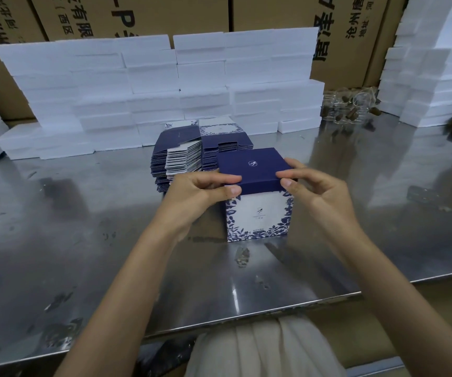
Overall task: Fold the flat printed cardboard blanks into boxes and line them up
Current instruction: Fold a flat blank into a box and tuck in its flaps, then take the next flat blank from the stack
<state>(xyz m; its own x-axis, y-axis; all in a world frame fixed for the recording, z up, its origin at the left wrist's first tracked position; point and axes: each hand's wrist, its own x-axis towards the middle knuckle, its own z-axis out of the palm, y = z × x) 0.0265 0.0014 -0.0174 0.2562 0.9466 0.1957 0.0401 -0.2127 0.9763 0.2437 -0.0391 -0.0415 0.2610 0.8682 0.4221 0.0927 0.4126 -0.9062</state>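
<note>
Left hand (192, 191): thumb and forefinger pinch the front left edge of the lid (254, 165); the other fingers are curled below. Right hand (320, 191): thumb and forefinger pinch the front right edge of the same lid; the remaining fingers are curled, holding nothing further.

The lid is dark blue with a small white emblem and sits on top of the box (257, 216). The box stands upright on the table (83, 213), directly before the person, its front face white with a blue leaf border.

Just behind the box, touching or nearly so, lies a stack of flat blanks (184, 156), dark blue, partly fanned, with white undersides showing. A second pile (227, 144) sits beside it to the right.

Behind the blanks, white foam blocks (151, 85) are stacked as a wall along the back of the table; further foam stands at the far right (431, 72). Between these lie clear jars with brown stoppers (355, 107), blurred. Brown cartons (273, 12) with black printing stand behind all.

The table is polished steel, scuffed.
</note>
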